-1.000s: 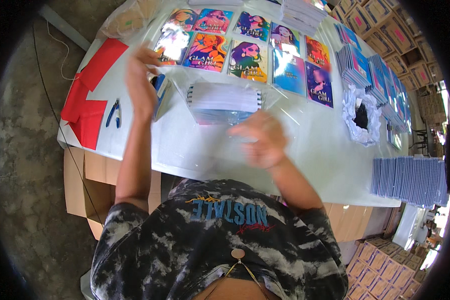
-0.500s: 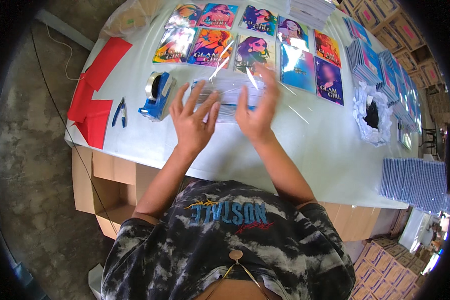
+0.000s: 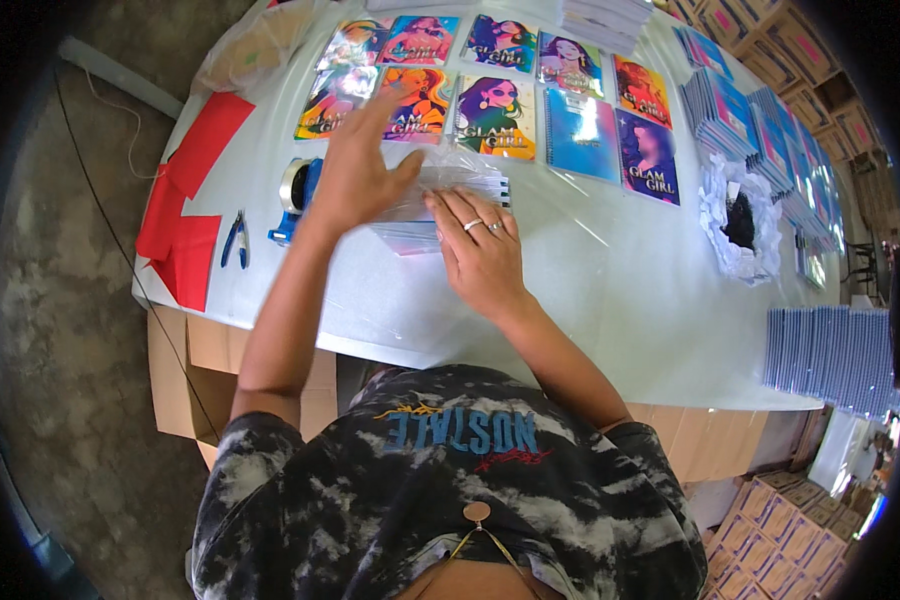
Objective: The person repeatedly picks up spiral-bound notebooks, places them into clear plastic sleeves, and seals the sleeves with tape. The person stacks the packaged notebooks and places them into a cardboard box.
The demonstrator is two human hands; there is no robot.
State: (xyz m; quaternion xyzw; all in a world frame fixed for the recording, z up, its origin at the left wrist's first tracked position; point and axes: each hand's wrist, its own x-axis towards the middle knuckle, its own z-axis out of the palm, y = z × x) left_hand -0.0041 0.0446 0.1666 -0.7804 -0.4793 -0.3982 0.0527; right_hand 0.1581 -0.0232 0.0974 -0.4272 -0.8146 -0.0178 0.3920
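A stack of spiral notebooks [image 3: 480, 183] lies on the table in front of me, with clear plastic film [image 3: 415, 207] around it. My right hand [image 3: 482, 255] rests on the stack's near side, fingers laid flat and close together on the film. Above the stack's left end is my left hand [image 3: 360, 170], raised, fingers extended and thumb apart, somewhat blurred. I see nothing in its grasp. Just left of that forearm stands a blue tape dispenser [image 3: 292, 195], partly hidden by the arm.
Rows of colourful notebooks [image 3: 497, 115] lie across the far side. Nippers [image 3: 235, 240] and red sheets [image 3: 192, 165] are at left. Notebook stacks [image 3: 720, 115], a crumpled white bag [image 3: 738, 225] with black contents and another notebook stack [image 3: 830, 350] line the right.
Both hands were spread above the stack. My right hand has come down onto its near side, while my left has moved up and leftward. My view has shifted slightly.
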